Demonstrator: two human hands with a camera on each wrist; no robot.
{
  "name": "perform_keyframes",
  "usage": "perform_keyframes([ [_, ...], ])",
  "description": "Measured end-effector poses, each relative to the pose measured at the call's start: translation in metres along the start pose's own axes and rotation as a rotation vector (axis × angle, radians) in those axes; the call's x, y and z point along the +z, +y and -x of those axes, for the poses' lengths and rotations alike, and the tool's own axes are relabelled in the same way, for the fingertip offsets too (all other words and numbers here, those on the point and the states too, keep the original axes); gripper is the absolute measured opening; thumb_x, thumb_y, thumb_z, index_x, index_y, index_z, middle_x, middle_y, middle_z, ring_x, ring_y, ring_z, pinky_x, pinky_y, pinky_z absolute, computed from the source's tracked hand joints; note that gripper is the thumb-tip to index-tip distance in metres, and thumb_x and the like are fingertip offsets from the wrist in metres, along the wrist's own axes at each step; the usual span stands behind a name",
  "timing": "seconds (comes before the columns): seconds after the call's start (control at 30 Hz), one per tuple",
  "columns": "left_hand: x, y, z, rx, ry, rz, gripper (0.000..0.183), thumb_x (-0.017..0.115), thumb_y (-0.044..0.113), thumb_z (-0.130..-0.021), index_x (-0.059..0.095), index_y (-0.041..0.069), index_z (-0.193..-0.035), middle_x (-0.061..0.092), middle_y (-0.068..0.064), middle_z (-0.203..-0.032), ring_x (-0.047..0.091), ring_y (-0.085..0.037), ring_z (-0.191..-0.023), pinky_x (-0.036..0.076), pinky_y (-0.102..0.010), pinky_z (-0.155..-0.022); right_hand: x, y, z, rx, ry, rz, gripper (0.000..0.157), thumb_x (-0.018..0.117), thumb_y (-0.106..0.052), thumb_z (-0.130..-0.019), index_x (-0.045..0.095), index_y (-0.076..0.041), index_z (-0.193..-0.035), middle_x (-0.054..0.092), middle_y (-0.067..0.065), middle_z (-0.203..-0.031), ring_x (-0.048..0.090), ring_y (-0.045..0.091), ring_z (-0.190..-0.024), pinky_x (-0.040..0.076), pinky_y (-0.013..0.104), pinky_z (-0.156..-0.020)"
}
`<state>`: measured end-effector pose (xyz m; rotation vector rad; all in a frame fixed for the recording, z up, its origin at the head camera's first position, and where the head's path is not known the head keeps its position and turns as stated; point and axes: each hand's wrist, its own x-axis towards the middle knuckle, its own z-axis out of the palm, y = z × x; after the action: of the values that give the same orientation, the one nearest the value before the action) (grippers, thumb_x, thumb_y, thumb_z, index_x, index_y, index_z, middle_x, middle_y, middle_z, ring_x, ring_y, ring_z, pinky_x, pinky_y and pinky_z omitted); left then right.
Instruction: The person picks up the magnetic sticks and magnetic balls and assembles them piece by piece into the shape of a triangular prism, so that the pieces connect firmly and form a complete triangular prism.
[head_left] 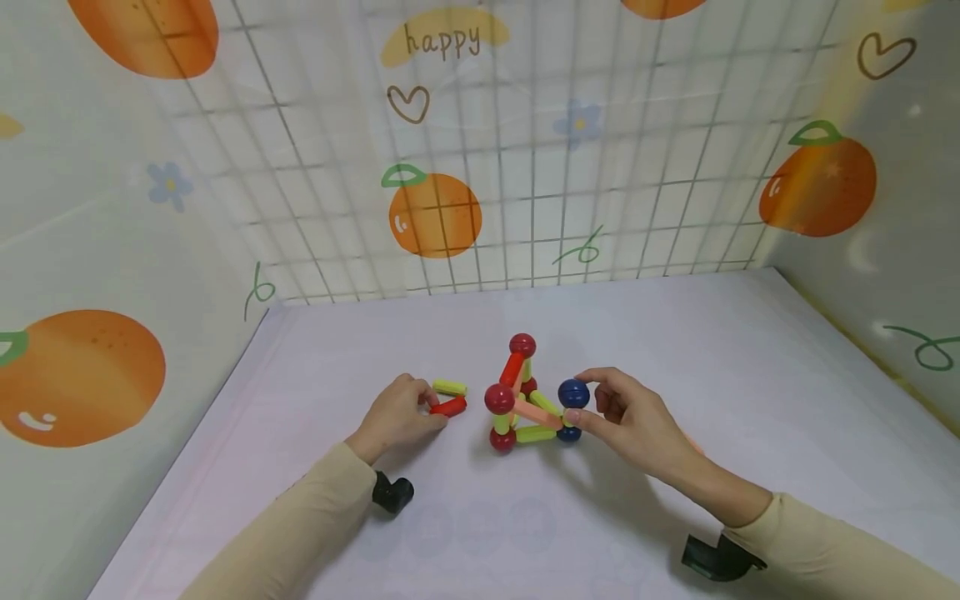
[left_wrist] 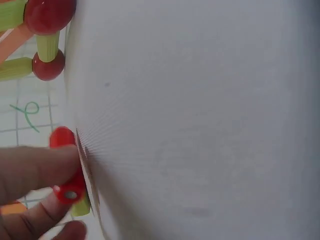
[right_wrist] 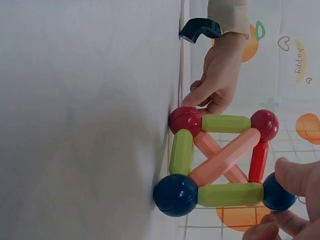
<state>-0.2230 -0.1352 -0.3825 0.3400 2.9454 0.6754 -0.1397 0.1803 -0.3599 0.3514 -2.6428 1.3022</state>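
A frame of magnetic rods and balls [head_left: 536, 412] stands on the table, with red balls, blue balls, and yellow-green, pink and red rods. My right hand [head_left: 630, 421] pinches the upper blue ball [right_wrist: 279, 192] between thumb and fingers. Below it, a yellow-green rod [right_wrist: 230, 195] runs to the lower blue ball [right_wrist: 175, 195]. Left of the frame, my left hand [head_left: 401, 412] pinches a loose red rod [head_left: 448, 407] at the table surface; a metal tip shows on its end in the left wrist view. Just behind lies a yellow-green rod [head_left: 450, 387].
Part of a pink rod [head_left: 693, 442] shows behind my right wrist. Black wrist mounts [head_left: 393, 493] hang below both sleeves. A white grid curtain [head_left: 510, 183] with printed oranges borders the table [head_left: 465, 517] at the back and sides.
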Motion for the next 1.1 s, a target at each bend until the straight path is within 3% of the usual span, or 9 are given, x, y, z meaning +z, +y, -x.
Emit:
perform_keyframes([
  [0.2,-0.008,0.012,0.011,0.008,0.062,0.135,0.018,0.076,0.026,-0.082,0.07,0.013,-0.093,0.06,-0.007,-0.101,0.052,-0.019,-0.086,0.043,-0.029,-0.073,0.0,0.0,0.0,0.001,0.003,0.005,0.043,0.079,-0.03,-0.083,0.062,-0.017,-0.12,0.052,0.002,-0.08,0.047,0.012,-0.067,0.039,0.022,-0.055],
  [0.4,-0.025,0.033,0.024,0.12,0.21,0.28,0.022,0.077,0.026,-0.083,0.069,0.011,-0.096,0.06,-0.011,-0.103,0.047,-0.017,-0.074,0.039,-0.026,-0.066,0.0,0.0,0.0,0.001,0.006,0.005,0.042,0.079,-0.03,-0.083,0.063,-0.017,-0.12,0.052,0.002,-0.08,0.047,0.012,-0.067,0.039,0.022,-0.055],
  [0.5,-0.029,0.048,0.029,0.187,0.244,0.344,0.021,0.078,0.023,-0.083,0.068,0.011,-0.096,0.057,-0.01,-0.099,0.046,-0.017,-0.069,0.037,-0.024,-0.062,0.0,0.001,0.0,0.005,0.008,0.003,0.042,0.079,-0.03,-0.083,0.063,-0.016,-0.12,0.052,0.002,-0.08,0.047,0.011,-0.066,0.039,0.022,-0.055],
  [0.8,-0.023,0.088,0.035,0.414,0.24,0.397,0.015,0.078,0.02,-0.083,0.071,0.015,-0.095,0.058,-0.001,-0.097,0.05,-0.014,-0.09,0.044,-0.025,-0.073,0.002,0.002,-0.002,0.02,0.007,0.001,0.043,0.079,-0.031,-0.083,0.063,-0.017,-0.12,0.052,0.002,-0.08,0.048,0.013,-0.068,0.039,0.022,-0.055],
  [1.1,-0.009,0.1,0.027,0.476,0.202,0.392,0.019,0.079,0.024,-0.082,0.075,0.016,-0.099,0.056,-0.006,-0.098,0.053,-0.02,-0.094,0.044,-0.029,-0.074,0.001,0.004,-0.001,0.005,0.004,-0.013,0.043,0.078,-0.033,-0.083,0.063,-0.019,-0.12,0.052,0.002,-0.08,0.047,0.013,-0.068,0.039,0.022,-0.055],
])
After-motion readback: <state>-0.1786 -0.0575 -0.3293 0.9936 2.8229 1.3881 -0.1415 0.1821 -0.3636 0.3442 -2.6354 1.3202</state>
